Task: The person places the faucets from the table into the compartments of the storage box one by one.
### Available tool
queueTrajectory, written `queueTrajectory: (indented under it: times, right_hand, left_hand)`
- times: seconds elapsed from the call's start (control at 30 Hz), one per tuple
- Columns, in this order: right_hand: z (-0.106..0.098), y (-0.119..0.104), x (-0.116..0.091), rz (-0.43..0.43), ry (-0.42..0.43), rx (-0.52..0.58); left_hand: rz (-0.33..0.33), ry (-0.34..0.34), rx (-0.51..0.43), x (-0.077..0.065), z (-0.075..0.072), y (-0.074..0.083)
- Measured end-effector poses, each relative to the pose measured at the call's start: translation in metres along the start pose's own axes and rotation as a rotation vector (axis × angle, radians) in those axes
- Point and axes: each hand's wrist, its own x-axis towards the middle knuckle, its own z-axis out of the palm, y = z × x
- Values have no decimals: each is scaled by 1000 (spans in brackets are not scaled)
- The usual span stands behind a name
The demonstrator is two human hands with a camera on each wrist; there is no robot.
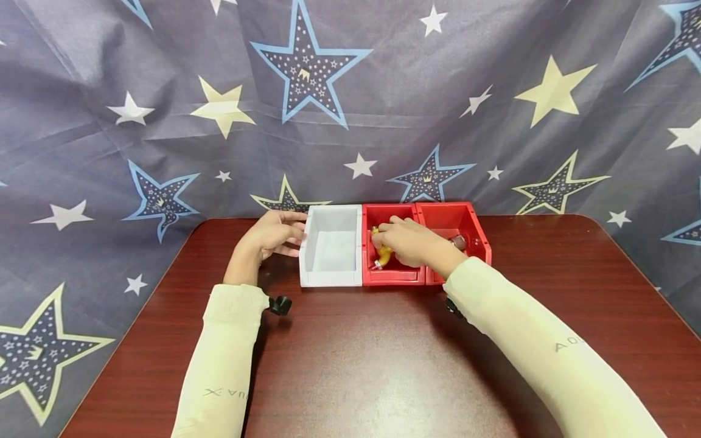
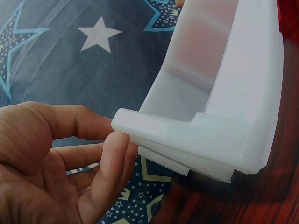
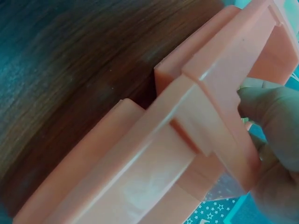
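Your left hand [image 1: 276,231] is at the outer left side of the white bin [image 1: 331,278], its fingers spread a little and their tips touching the rim; the left wrist view shows two of those tips close together at a corner of that rim. The white bin stands at the far edge of the worktop [image 1: 350,365], left of that edge's middle, and you can see down to its bare floor. Pressed against its right side is the middle red bin [image 1: 391,277], and against that the right red bin [image 1: 482,250], the row running along the far edge with both far corners well apart from it. Your right hand [image 1: 408,240] reaches down into the middle red bin, fingers bent over the yellow piece [image 1: 385,255], which lies there with a silvery end toward the near wall; the fingertips are hidden, so you cannot tell whether they pinch it or only touch it. Under your right forearm, the right red bin holds a brownish ridged piece [image 1: 459,242], partly hidden. Both your arms are in cream sleeves [image 1: 219,359], a small black device [image 1: 280,305] showing at the left cuff. Behind the far edge hangs a grey star-patterned cloth [image 1: 350,132].
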Motion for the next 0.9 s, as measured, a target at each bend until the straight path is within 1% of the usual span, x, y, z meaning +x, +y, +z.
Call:
queueTrajectory:
  times: [0.27,0.6,0.9]
  right_hand:
    - [4,0,5,16,-13,-59]
    - [7,1,6,34,-29,-59]
    - [9,1,5,30,-18,-88]
  left_hand:
    - [2,0,0,0,1,0]
    - [-1,4,-5,0,2,1]
    - [-6,8,-15,-2,2,2]
